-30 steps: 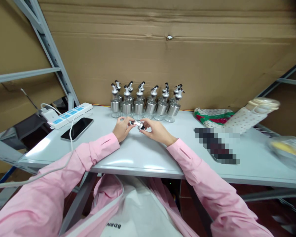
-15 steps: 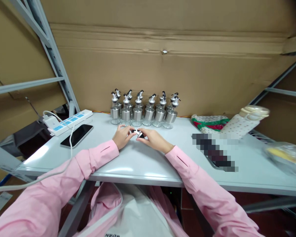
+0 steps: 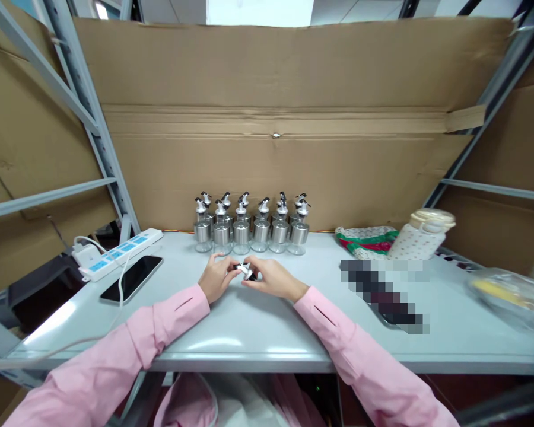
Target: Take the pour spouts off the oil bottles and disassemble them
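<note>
Hands [image 3: 214,279] over glossy tabletop [image 3: 253,326], cardboard [image 3: 293,68] behind

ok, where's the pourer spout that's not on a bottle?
Head view, just left of centre: the pourer spout is between the fingertips of the left hand and right hand, on the near side of the bottle rows.

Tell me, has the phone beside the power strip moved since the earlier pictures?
No: judged against the power strip, the phone lies in the same place.
</note>
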Demonstrator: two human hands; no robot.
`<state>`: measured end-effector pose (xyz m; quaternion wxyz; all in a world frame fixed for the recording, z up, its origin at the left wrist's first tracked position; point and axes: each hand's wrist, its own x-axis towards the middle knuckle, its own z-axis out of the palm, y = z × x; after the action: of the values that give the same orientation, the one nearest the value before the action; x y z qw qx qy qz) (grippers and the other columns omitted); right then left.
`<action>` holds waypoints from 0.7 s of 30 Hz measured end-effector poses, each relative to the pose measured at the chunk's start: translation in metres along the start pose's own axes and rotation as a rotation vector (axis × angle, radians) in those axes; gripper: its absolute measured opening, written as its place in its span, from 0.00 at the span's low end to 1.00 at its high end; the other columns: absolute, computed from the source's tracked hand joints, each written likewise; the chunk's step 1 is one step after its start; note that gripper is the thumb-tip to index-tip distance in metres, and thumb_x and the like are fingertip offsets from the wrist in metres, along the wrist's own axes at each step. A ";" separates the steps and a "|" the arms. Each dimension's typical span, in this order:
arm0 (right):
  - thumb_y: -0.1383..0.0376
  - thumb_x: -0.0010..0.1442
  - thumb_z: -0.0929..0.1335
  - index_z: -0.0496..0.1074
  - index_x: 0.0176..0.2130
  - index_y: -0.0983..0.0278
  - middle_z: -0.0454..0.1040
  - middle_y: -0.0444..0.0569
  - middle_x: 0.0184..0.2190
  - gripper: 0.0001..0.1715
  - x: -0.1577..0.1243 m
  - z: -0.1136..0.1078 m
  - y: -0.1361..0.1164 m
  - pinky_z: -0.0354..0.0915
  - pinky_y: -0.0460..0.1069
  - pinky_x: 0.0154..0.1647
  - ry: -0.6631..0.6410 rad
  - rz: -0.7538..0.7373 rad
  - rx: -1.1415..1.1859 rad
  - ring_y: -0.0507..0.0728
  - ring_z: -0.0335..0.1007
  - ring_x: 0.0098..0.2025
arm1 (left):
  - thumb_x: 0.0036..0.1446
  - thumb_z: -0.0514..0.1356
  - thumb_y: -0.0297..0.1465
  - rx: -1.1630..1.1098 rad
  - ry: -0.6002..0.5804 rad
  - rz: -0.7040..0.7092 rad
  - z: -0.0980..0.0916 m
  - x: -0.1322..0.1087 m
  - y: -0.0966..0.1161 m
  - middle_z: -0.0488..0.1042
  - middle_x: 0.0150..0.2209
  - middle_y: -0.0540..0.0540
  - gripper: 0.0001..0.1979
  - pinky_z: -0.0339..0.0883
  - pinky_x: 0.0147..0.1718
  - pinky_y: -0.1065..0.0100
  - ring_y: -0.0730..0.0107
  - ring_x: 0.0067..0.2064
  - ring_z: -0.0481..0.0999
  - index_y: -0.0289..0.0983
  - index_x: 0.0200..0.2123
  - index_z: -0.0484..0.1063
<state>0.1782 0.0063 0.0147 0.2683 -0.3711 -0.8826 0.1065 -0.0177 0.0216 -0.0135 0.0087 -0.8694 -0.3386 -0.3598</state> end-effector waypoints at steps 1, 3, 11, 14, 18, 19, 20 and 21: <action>0.58 0.52 0.68 0.67 0.40 0.65 0.73 0.46 0.27 0.17 0.000 -0.001 0.000 0.60 0.45 0.30 0.001 -0.009 -0.002 0.52 0.68 0.28 | 0.62 0.48 0.36 -0.003 -0.003 -0.013 0.000 0.000 0.000 0.74 0.28 0.50 0.11 0.57 0.49 0.55 0.69 0.31 0.72 0.36 0.39 0.64; 0.58 0.53 0.68 0.68 0.38 0.65 0.73 0.46 0.27 0.14 0.001 -0.002 -0.002 0.60 0.45 0.30 0.002 -0.025 -0.015 0.52 0.67 0.27 | 0.61 0.48 0.37 -0.015 -0.008 -0.038 0.001 0.000 -0.001 0.74 0.30 0.49 0.12 0.58 0.48 0.55 0.69 0.32 0.73 0.36 0.42 0.63; 0.59 0.50 0.69 0.67 0.42 0.64 0.74 0.46 0.29 0.19 -0.002 -0.001 -0.006 0.62 0.46 0.31 -0.021 -0.009 0.003 0.53 0.69 0.29 | 0.61 0.49 0.34 -0.035 -0.033 -0.052 0.004 -0.003 0.001 0.73 0.28 0.51 0.07 0.57 0.49 0.54 0.69 0.31 0.72 0.38 0.37 0.63; 0.56 0.55 0.66 0.66 0.45 0.63 0.74 0.49 0.37 0.20 0.005 -0.010 0.003 0.62 0.49 0.41 0.135 -0.048 0.015 0.55 0.70 0.38 | 0.60 0.49 0.33 -0.060 -0.028 -0.074 0.008 -0.005 0.001 0.74 0.28 0.50 0.06 0.61 0.45 0.57 0.67 0.32 0.72 0.38 0.38 0.63; 0.62 0.62 0.58 0.65 0.46 0.65 0.73 0.53 0.40 0.15 0.042 -0.049 0.027 0.62 0.51 0.43 0.562 0.061 -0.072 0.55 0.68 0.41 | 0.60 0.49 0.32 -0.070 -0.050 -0.081 0.012 -0.006 0.002 0.74 0.29 0.50 0.07 0.62 0.44 0.59 0.68 0.33 0.72 0.39 0.40 0.64; 0.63 0.63 0.57 0.65 0.46 0.65 0.72 0.54 0.40 0.15 0.056 -0.062 0.033 0.62 0.51 0.43 0.608 0.083 -0.128 0.56 0.68 0.41 | 0.60 0.50 0.32 -0.067 -0.065 -0.069 0.013 -0.006 0.003 0.74 0.29 0.51 0.07 0.61 0.45 0.58 0.68 0.33 0.72 0.39 0.40 0.64; 0.64 0.63 0.57 0.65 0.45 0.66 0.72 0.55 0.40 0.15 0.070 -0.076 0.039 0.61 0.51 0.44 0.609 0.098 -0.225 0.57 0.67 0.42 | 0.60 0.50 0.33 -0.065 -0.081 -0.055 0.013 -0.006 0.003 0.74 0.30 0.51 0.07 0.60 0.46 0.58 0.69 0.32 0.72 0.39 0.40 0.64; 0.65 0.63 0.56 0.67 0.43 0.66 0.72 0.56 0.41 0.15 0.084 -0.089 0.044 0.59 0.53 0.46 0.562 0.109 -0.337 0.58 0.66 0.44 | 0.60 0.50 0.33 -0.064 -0.094 -0.041 0.013 -0.005 0.003 0.74 0.30 0.51 0.07 0.59 0.47 0.57 0.70 0.32 0.72 0.39 0.40 0.64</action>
<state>0.2049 0.0958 0.1056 0.4299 -0.4720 -0.7580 -0.1333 -0.0102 0.0193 -0.0260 -0.0425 -0.8780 -0.3447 -0.3293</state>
